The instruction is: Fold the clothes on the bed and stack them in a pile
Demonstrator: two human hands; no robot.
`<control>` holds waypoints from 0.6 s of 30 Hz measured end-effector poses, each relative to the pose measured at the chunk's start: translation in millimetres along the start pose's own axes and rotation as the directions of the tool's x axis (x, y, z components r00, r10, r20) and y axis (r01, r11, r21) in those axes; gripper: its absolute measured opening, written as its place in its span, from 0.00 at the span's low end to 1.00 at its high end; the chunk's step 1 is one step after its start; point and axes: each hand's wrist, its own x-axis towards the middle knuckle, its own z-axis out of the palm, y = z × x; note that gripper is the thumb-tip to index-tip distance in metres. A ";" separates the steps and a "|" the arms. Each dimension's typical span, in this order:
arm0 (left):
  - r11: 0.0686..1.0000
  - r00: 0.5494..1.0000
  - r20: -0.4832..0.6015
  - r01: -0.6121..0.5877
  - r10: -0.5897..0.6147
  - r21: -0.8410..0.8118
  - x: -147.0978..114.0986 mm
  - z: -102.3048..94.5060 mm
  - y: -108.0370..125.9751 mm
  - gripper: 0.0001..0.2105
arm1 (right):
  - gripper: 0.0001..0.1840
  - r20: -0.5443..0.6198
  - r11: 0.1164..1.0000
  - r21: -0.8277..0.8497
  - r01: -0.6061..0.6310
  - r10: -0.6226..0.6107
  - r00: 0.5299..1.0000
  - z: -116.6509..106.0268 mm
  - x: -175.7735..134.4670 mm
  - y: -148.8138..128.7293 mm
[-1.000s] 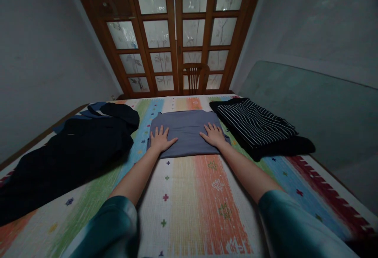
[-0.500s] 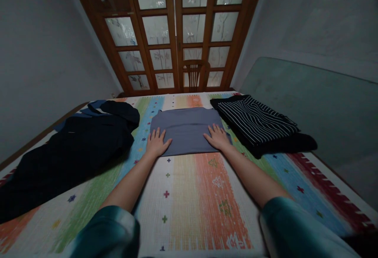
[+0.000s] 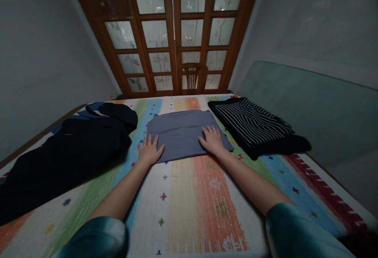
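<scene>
A grey-blue folded garment (image 3: 180, 132) lies flat on the table, roughly a rectangle with a few shallow creases. At its near left corner rests my left hand (image 3: 150, 150), fingers spread, partly on the cloth and partly past its edge. My right hand (image 3: 212, 140) lies with fingers apart on the right part of the same garment. Neither hand grips anything. The cloth under both palms is hidden.
On the right lies a stack of folded clothes, a black-and-white striped garment (image 3: 254, 122) on top of black ones. Dark, loosely heaped clothing (image 3: 73, 148) covers the left side. A striped, colourful tablecloth (image 3: 183, 207) spreads underneath. Beyond the far edge stands a wooden chair (image 3: 192, 78).
My left hand has shifted left and slightly nearer, my right hand slightly left. The grey-blue garment now sits a little turned, its left near corner closer to me. The view has tilted slightly.
</scene>
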 end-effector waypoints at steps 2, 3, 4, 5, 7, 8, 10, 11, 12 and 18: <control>1.000 1.000 -0.001 0.019 -0.019 0.003 -8.9 0.6 1.2 0.35 | 0.36 0.075 0.998 0.056 0.040 -0.044 0.996 3.5 -1.5 -21.8; 1.000 1.000 -0.003 0.025 -0.025 0.010 -14.0 1.3 1.4 0.35 | 0.37 0.112 0.996 0.069 0.047 -0.055 0.992 6.5 -1.4 -31.1; 0.999 1.000 -0.008 0.026 -0.026 0.022 -19.4 2.3 1.2 0.35 | 0.38 0.146 0.996 0.072 0.050 -0.060 0.987 9.9 -0.5 -38.5; 0.999 1.000 -0.019 0.021 -0.020 0.038 -25.1 3.5 0.6 0.35 | 0.39 0.175 0.997 0.065 0.049 -0.060 0.983 13.4 1.4 -43.7; 0.997 0.998 -0.055 -0.025 0.030 0.075 -36.8 5.7 -1.5 0.35 | 0.40 0.210 0.997 0.042 0.070 -0.077 0.975 19.0 8.8 -47.9; 0.993 0.995 -0.071 -0.068 0.074 0.092 -42.2 6.3 -2.4 0.35 | 0.41 0.217 0.995 0.033 0.098 -0.103 0.971 20.7 14.1 -47.3; 0.977 0.979 -0.081 -0.179 0.189 0.116 -49.9 5.3 -2.3 0.33 | 0.40 0.225 0.983 0.029 0.179 -0.181 0.957 21.9 27.1 -43.1; 0.962 0.965 -0.073 -0.241 0.252 0.124 -51.2 3.4 -0.4 0.32 | 0.40 0.232 0.974 0.032 0.223 -0.225 0.947 21.4 34.0 -40.5; 0.945 0.948 -0.061 -0.302 0.311 0.127 -50.2 0.5 3.0 0.31 | 0.39 0.239 0.963 0.036 0.268 -0.268 0.933 20.6 40.5 -37.9; 0.858 0.858 -0.037 -0.509 0.512 0.066 11.6 -21.3 52.7 0.30 | 0.37 0.236 0.908 0.023 0.418 -0.411 0.880 16.9 55.5 -32.1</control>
